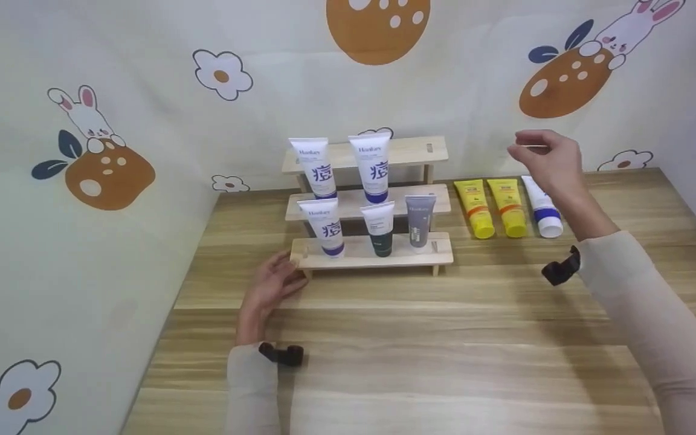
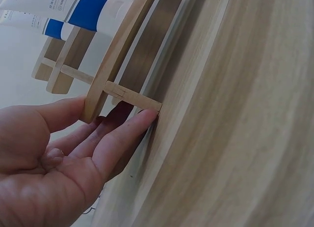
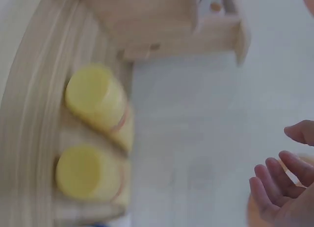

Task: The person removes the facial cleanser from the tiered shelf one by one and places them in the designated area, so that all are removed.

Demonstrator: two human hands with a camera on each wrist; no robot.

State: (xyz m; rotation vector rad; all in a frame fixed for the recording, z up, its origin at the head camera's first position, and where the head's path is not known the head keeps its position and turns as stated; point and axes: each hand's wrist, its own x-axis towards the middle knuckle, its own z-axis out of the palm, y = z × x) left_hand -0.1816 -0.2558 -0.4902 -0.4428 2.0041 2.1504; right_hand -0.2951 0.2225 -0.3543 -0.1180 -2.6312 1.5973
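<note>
A three-tier wooden display stand (image 1: 372, 258) holds several squeeze tubes. On its bottom tier are a white-and-blue tube (image 1: 322, 226), a white-and-green tube (image 1: 378, 228) and a grey tube (image 1: 420, 220). Two more white-and-blue tubes (image 1: 372, 166) stand on the middle tier. My left hand (image 1: 268, 290) grips the stand's front left corner; in the left wrist view its thumb meets the board's end and its fingers are at the leg (image 2: 132, 95). Above the tubes lying at the right, my right hand (image 1: 552, 163) hovers with loosely bent fingers, holding nothing.
Two yellow tubes (image 1: 475, 208) and a white tube with a blue band (image 1: 546, 211) lie side by side on the wooden table (image 1: 348, 350), right of the stand. Behind stands a wall cover (image 1: 275, 36) printed with rabbits and flowers.
</note>
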